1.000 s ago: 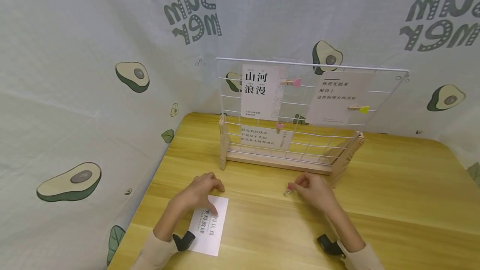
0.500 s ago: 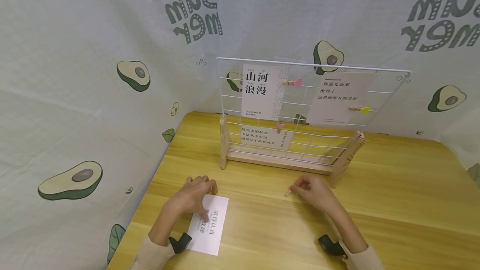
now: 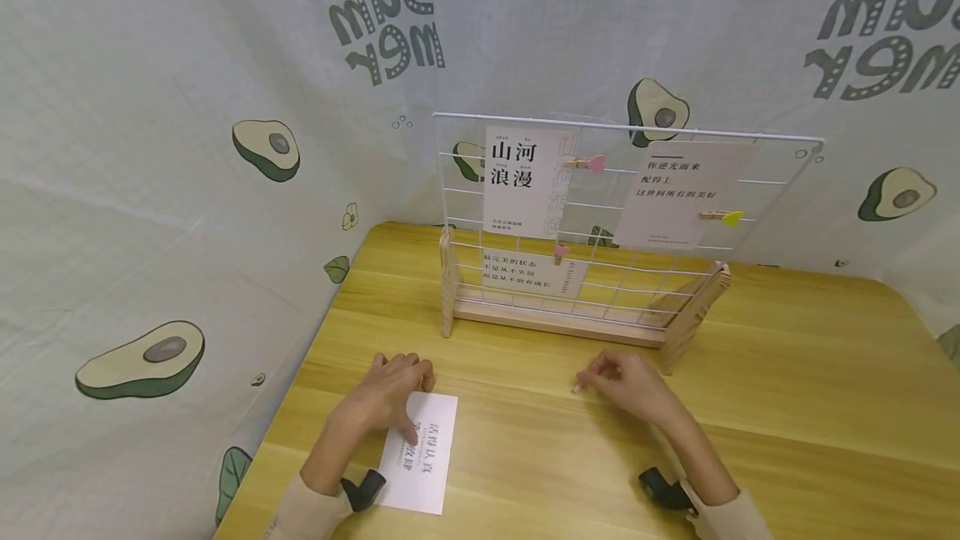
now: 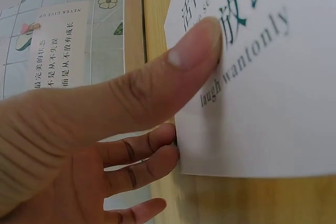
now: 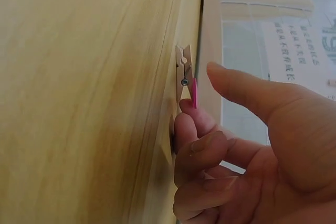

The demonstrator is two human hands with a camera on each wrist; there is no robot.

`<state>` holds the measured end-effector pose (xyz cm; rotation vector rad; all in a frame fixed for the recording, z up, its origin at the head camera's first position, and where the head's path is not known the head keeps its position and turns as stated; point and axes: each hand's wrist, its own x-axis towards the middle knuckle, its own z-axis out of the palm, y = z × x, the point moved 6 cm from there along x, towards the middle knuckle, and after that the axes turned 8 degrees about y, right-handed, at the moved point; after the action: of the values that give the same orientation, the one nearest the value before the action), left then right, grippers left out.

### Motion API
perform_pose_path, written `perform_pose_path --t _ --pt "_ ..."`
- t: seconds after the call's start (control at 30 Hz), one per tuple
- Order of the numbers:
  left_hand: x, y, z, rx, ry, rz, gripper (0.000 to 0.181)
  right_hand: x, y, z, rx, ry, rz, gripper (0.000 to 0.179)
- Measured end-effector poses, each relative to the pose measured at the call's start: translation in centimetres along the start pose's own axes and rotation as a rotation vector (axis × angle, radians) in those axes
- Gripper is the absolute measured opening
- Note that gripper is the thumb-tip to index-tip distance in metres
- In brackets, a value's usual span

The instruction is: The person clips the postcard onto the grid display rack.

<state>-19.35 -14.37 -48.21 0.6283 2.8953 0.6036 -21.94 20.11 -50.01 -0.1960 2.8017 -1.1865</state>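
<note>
A white printed card (image 3: 427, 473) lies on the table under my left hand (image 3: 382, 398). In the left wrist view the thumb (image 4: 194, 51) is over the face of the card (image 4: 262, 124), and curled fingertips meet its edge. My right hand (image 3: 626, 382) rests low over the table beside a small wooden clothespin (image 3: 577, 388). The right wrist view shows the clothespin (image 5: 184, 72) more fully, with a pink piece on one leg. Bent fingers touch its handle end, while the thumb (image 5: 231, 80) stands apart from it.
Behind the hands, a white wire grid rack (image 3: 600, 205) stands on a wooden base (image 3: 555, 322). Clothespins hold several cards on it, including a large card (image 3: 522, 207) at upper left. A printed curtain (image 3: 150, 48) hangs behind the table (image 3: 810, 357).
My left hand has shifted slightly left and its thumb has settled over the card, which has slid slightly right. At the right fingertips the clothespin has turned, and its pink piece is hidden in the head view.
</note>
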Motion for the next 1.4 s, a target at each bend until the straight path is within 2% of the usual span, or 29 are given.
perform_pose_path --t 0.17,0.3,0.43,0.63,0.77,0.97,1.1,1.23,1.4 --pt "0.1 -0.3 0.2 -0.021 -0.013 -0.018 0.065 -0.3 -0.5 0.0 0.0 -0.021 -0.01 0.019" --pt "0.1 -0.7 0.2 -0.078 -0.006 -0.037 0.06 -0.2 -0.6 0.1 -0.001 -0.023 -0.03 0.016" --pt "0.4 -1.1 0.0 -0.17 0.012 -0.036 0.05 0.1 -0.4 0.1 0.041 -0.033 -0.044 0.015" --pt "1.0 -1.5 -0.9 -0.355 0.024 -0.029 0.029 0.2 0.3 0.1 0.17 -0.08 0.061 0.018" --pt "1.5 -1.4 -1.5 -0.477 0.023 -0.018 0.017 0.2 0.4 0.0 0.202 -0.09 0.086 0.019" --pt "1.9 -1.1 -2.1 -0.586 0.03 -0.02 0.005 0.0 0.4 0.0 0.256 -0.12 0.101 0.023" --pt "2.2 -0.8 -2.3 -0.672 0.056 -0.033 0.006 0.0 0.7 -0.2 0.271 -0.118 0.118 0.024" --pt "2.6 -0.9 -2.3 -0.726 0.109 -0.06 0.009 0.1 0.9 -0.6 0.281 -0.089 0.118 0.023" --pt "3.0 -1.1 -2.0 -0.784 0.174 -0.134 0.011 0.2 0.9 -0.8 0.311 -0.074 0.129 0.027"
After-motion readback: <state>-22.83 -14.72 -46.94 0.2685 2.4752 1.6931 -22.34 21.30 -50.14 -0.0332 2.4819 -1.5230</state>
